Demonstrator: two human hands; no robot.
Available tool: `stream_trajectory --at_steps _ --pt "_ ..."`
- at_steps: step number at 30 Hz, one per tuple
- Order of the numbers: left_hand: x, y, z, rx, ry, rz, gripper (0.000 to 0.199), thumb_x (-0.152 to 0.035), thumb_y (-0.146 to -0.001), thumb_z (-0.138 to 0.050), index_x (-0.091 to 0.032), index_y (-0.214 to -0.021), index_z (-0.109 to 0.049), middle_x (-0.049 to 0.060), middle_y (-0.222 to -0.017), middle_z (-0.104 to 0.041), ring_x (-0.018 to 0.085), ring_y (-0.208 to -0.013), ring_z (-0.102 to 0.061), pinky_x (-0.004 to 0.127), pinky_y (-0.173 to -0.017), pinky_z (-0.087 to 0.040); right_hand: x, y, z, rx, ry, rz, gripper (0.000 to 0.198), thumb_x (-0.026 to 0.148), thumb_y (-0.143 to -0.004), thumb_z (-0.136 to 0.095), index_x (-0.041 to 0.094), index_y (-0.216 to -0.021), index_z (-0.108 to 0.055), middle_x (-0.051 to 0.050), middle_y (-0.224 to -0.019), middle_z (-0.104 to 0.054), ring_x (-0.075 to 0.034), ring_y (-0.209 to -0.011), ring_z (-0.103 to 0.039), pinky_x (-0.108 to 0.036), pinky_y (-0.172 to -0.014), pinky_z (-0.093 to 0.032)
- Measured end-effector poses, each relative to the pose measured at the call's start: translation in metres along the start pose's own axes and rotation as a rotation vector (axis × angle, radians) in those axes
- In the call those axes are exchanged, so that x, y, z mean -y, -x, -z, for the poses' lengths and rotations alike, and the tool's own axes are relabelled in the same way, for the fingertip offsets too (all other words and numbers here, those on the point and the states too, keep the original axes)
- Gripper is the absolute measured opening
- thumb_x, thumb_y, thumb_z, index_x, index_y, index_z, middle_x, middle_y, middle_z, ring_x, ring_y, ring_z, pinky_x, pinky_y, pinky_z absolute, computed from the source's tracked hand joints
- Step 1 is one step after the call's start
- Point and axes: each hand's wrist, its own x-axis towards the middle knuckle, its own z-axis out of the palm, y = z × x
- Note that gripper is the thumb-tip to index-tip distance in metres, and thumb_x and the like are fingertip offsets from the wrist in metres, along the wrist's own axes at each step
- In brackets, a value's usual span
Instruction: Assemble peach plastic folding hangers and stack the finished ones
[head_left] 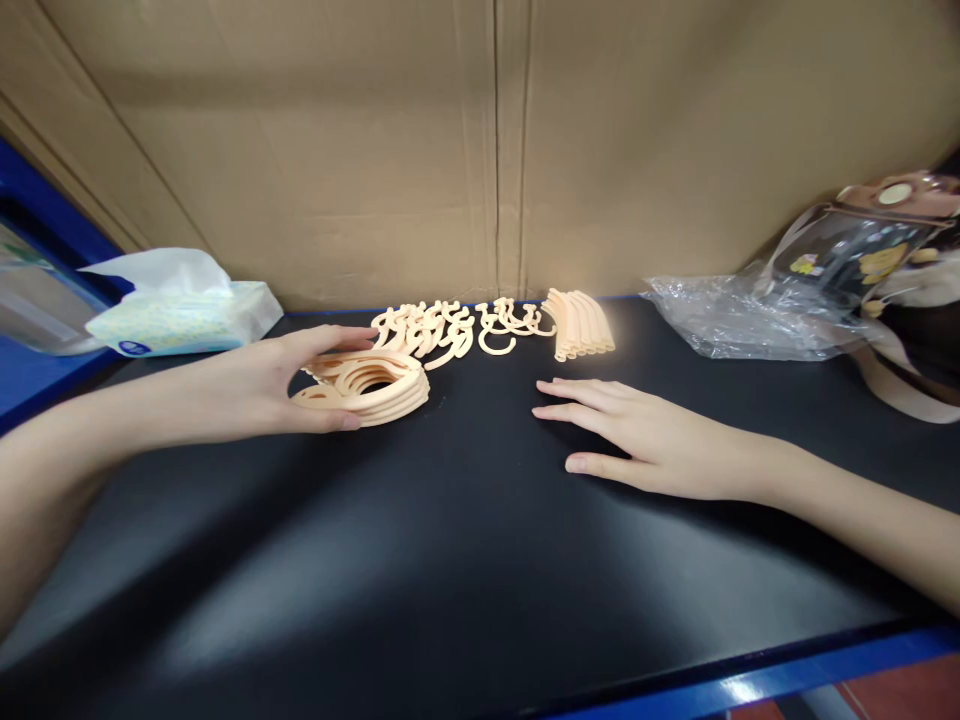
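Observation:
My left hand (262, 390) is around the left side of a stack of peach-coloured flat curved plastic pieces (394, 403), thumb along the near edge and fingers over the far side. The pieces lie on one another and have rounded openings. Just behind them is a cluster of small peach hooks (424, 328), with a few more hooks (506, 320) to its right. Further right lies a row of curved peach tubes (583, 322), side by side. My right hand (637, 430) is palm down in front of the tubes, its fingers spread and holding nothing.
The black tabletop (465, 560) has a blue edge (757, 680). A tissue pack (187, 315) stands at the left. Clear plastic wrapping (772, 325) and a transparent bottle (840, 250) with a strap are at the right. A cardboard wall (337, 150) closes off the back.

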Motion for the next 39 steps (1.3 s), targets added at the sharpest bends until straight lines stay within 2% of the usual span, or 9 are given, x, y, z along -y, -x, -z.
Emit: stream_trajectory --at_steps 8,13,18,23,28,34,39 --pt "0.004 -0.007 -0.007 -0.006 0.003 -0.037 0.08 -0.055 -0.077 -0.06 -0.017 -0.142 -0.032 0.01 -0.139 -0.048 0.028 -0.115 -0.053 0.042 -0.101 -0.039 -0.001 0.001 0.0 -0.011 0.012 0.011 0.055 0.052 -0.094 -0.039 0.022 -0.14 -0.042 -0.008 -0.151 -0.031 -0.025 -0.138 -0.03 -0.047 -0.112 -0.029" --pt "0.005 -0.008 -0.007 0.008 0.038 -0.037 0.076 -0.051 -0.08 -0.058 -0.018 -0.142 -0.03 0.009 -0.14 -0.046 0.025 -0.116 -0.053 0.04 -0.1 -0.039 -0.001 0.001 -0.002 -0.014 0.022 0.014 0.055 0.052 -0.095 -0.038 0.021 -0.14 -0.043 -0.009 -0.151 -0.032 -0.024 -0.138 -0.031 -0.046 -0.112 -0.028" --pt "0.011 -0.012 -0.008 0.013 0.053 0.008 0.088 -0.053 -0.069 -0.064 -0.024 -0.143 -0.028 0.004 -0.136 -0.049 0.024 -0.113 -0.054 0.036 -0.099 -0.041 -0.001 0.001 -0.001 -0.017 0.017 0.012 0.055 0.052 -0.094 -0.038 0.021 -0.14 -0.043 -0.009 -0.151 -0.032 -0.024 -0.137 -0.032 -0.046 -0.112 -0.029" --pt "0.011 -0.013 -0.009 0.01 0.071 0.015 0.085 -0.053 -0.069 -0.064 -0.027 -0.143 -0.029 0.002 -0.135 -0.049 0.022 -0.111 -0.055 0.033 -0.097 -0.042 -0.001 0.001 -0.001 -0.016 0.017 0.007 0.056 0.053 -0.094 -0.039 0.021 -0.14 -0.043 -0.009 -0.151 -0.032 -0.025 -0.137 -0.032 -0.047 -0.111 -0.029" --pt "0.01 -0.011 -0.009 -0.01 0.086 0.002 0.085 -0.054 -0.068 -0.064 -0.025 -0.142 -0.031 0.003 -0.134 -0.051 0.021 -0.109 -0.056 0.035 -0.096 -0.043 -0.001 0.001 -0.002 -0.014 0.03 0.012 0.056 0.053 -0.094 -0.037 0.021 -0.14 -0.043 -0.009 -0.151 -0.032 -0.024 -0.137 -0.032 -0.046 -0.111 -0.03" --pt "0.014 -0.012 -0.011 -0.04 0.057 -0.057 0.092 -0.065 -0.068 -0.062 -0.019 -0.141 -0.033 0.008 -0.134 -0.052 0.023 -0.106 -0.057 0.04 -0.093 -0.046 0.0 0.001 -0.001 -0.011 0.037 0.009 0.056 0.053 -0.094 -0.037 0.021 -0.14 -0.043 -0.009 -0.151 -0.032 -0.024 -0.138 -0.031 -0.046 -0.112 -0.029" --pt "0.015 -0.013 -0.011 -0.051 0.05 -0.068 0.093 -0.068 -0.066 -0.06 -0.018 -0.14 -0.035 0.009 -0.131 -0.055 0.023 -0.104 -0.06 0.041 -0.091 -0.047 0.0 0.001 -0.001 -0.013 0.037 0.009 0.056 0.053 -0.095 -0.037 0.021 -0.14 -0.043 -0.008 -0.151 -0.032 -0.024 -0.138 -0.031 -0.046 -0.112 -0.029"
